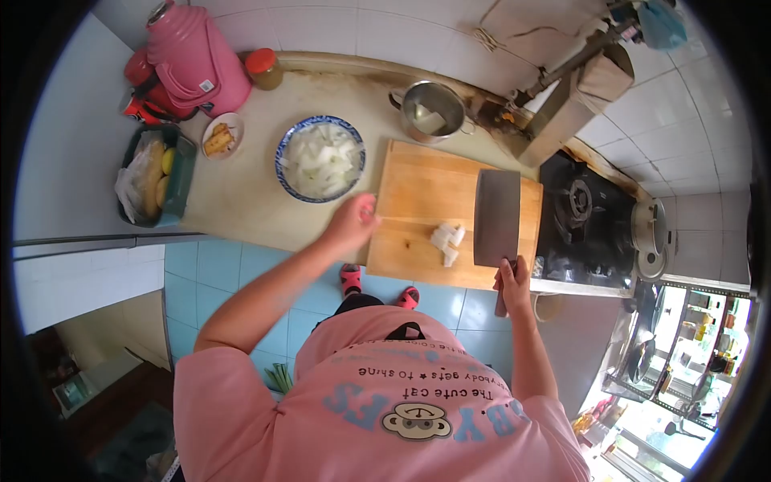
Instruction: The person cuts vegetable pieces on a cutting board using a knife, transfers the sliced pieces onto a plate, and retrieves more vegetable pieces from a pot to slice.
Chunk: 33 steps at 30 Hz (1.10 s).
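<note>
Basically, right hand (515, 279) grips cleaver (497, 217) by handle, blade over cutting board (424, 189), likely for clearance from white chunks (443, 238) mid-board; left hand (353, 222) curls at board's left edge, contents unclear.

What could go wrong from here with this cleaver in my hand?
The cleaver in your right hand has its handle past the front edge of the cutting board; if it slipped, it might fall near your slippers. The white pieces lie toward that edge, so a sweep could push some off. Your left hand is near the full bowl and might bump it.
</note>
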Tool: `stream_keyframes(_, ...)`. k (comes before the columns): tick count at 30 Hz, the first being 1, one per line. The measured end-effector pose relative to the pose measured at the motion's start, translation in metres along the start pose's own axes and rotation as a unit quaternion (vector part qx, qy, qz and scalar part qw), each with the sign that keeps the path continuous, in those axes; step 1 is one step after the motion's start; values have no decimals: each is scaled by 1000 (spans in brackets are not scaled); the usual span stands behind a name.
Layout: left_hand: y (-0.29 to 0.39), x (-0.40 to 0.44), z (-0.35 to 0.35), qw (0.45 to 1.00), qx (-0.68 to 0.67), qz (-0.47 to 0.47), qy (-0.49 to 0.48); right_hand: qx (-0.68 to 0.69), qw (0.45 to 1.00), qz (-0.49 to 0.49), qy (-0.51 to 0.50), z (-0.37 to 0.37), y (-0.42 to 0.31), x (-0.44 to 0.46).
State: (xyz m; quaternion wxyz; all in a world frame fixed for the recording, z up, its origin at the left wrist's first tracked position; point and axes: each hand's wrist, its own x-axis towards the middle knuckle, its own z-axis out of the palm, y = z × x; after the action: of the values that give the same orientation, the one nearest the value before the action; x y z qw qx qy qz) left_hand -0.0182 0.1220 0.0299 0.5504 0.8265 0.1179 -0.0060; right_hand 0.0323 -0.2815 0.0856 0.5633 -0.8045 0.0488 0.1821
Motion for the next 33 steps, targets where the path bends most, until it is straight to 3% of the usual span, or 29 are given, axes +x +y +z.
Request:
stream_keyframes(4, 39, -21, 101, 994, 21, -70, -83, 44, 992, 117, -9, -37, 57, -23)
stream_keyframes(6, 46, -24, 136, 987, 139, 60, -48, 40, 988, 145, -23, -45, 78, -34)
stream_keyframes(9, 55, -11, 165, 970, 217, 86, -70, 38, 987, 144, -53, -50, 101, -37)
stream_keyframes(13, 60, 10, 173, 949, 281, 29, -136, 42, 983, 165, -74, -51, 109, -39)
stream_keyframes(20, 41, 6, 179, 958, 266, -8, -105, 47, 979, 162, -118, -25, 106, -36)
stream_keyframes(33, 18, 9, 181, 958, 270, 26, -90, 20, 985, 125, -117, 39, 112, -39)
